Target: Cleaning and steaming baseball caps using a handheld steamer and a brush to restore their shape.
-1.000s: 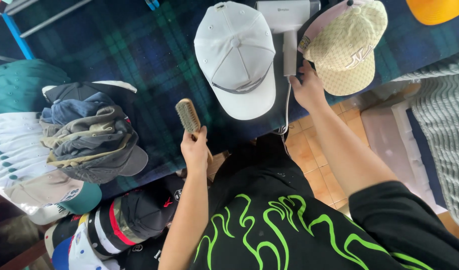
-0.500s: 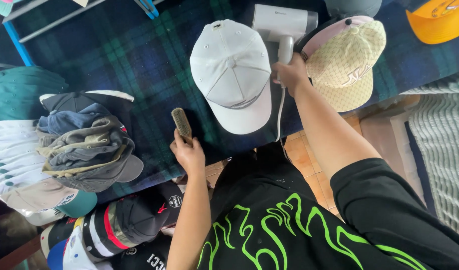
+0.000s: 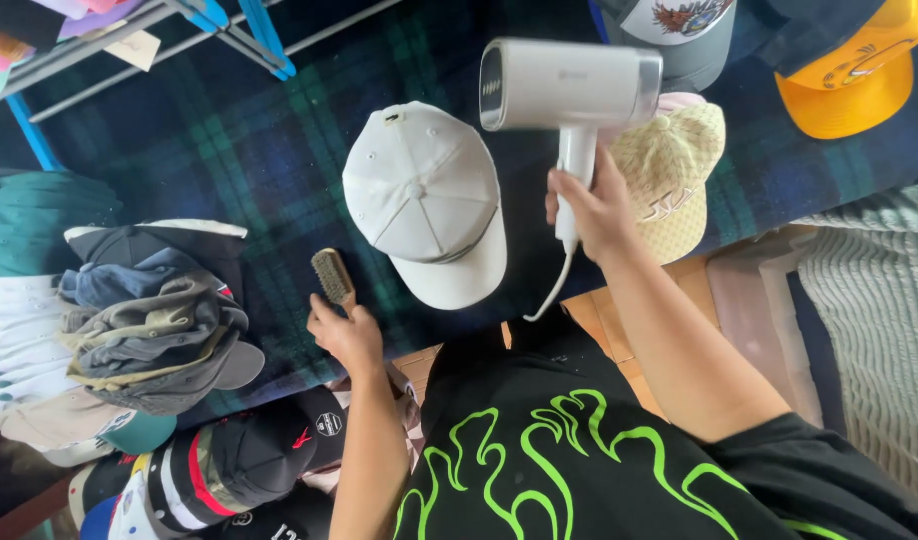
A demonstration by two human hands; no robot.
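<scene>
The right hand [image 3: 599, 205] was clenched around the handle of a white handheld garment steamer [image 3: 571, 90], held above the dark plaid cloth [image 3: 229, 150] between a plain white baseball cap [image 3: 424, 200] and a cream woven cap [image 3: 674, 175]. The left hand [image 3: 347, 335] gripped a small wooden bristle brush [image 3: 332, 277], just left of the white cap's brim.

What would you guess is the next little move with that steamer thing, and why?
Probably swinging the white handheld steamer down and left toward the white cap. The right hand holds it lifted above the plaid cloth, its nozzle facing the cap's side, while the left hand holds a small brush just beside the cap's brim.
</scene>
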